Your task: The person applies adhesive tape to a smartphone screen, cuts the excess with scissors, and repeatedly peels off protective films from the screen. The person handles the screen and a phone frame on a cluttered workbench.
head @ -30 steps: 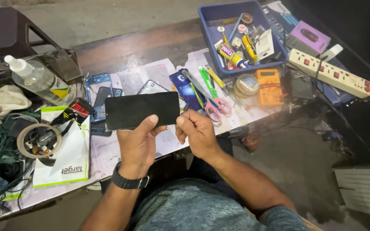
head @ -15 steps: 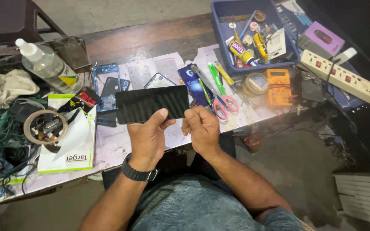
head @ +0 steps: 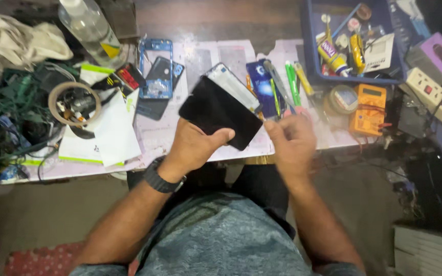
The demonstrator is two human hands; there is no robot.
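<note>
My left hand (head: 195, 148) grips a black phone (head: 219, 110), screen side dark, held tilted above the front of the workbench; a black watch is on that wrist. My right hand (head: 291, 140) is blurred, off the phone, just to its right, fingers curled near the pink-handled scissors (head: 282, 97). I cannot see anything held in it. A phone part with a pale back (head: 234, 87) lies under the far edge of the black phone.
On the paper-covered bench (head: 200, 56) lie a blue phone frame (head: 156, 69), a tape roll (head: 74, 104), tangled cables (head: 16, 97), a plastic bottle (head: 89, 28), an orange multimeter (head: 368, 107), a blue tray (head: 310, 46) of small items and a white power strip (head: 436, 99).
My right hand has let go of the phone and moved right. The left hand has turned the phone from level to slanting. The camera has moved closer.
</note>
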